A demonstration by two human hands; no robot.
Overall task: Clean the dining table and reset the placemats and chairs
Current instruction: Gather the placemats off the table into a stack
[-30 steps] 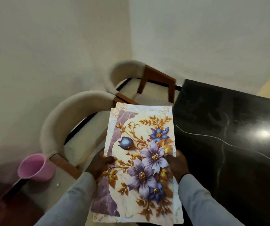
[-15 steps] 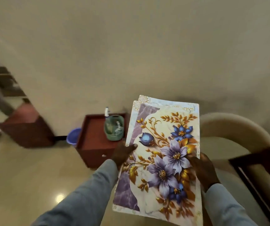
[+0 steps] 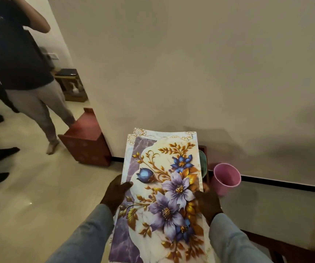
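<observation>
Placemats (image 3: 164,188), a small stack printed with purple and blue flowers and gold leaves, are being held flat in front of the person, between the two hands and above the pale floor (image 3: 29,205). The left hand (image 3: 115,194) is grasping the stack's left edge, its thumb lying across the printed face and its fingers hidden beneath. The right hand (image 3: 208,203) is gripping the right edge, its thumb resting on top and its fingers passing under the mats. A second mat is showing as an offset border at the far end, beyond the fingertips. A pink cup (image 3: 226,179) is standing just beyond the right hand, near the black strip at the foot of the wall (image 3: 191,63). A green container (image 3: 203,164) is peeking out just past the stack's right edge. A red cabinet (image 3: 85,141) is standing well beyond the left hand's fingers, against the wall corner. Other people (image 3: 19,63) are standing farther to the left.
</observation>
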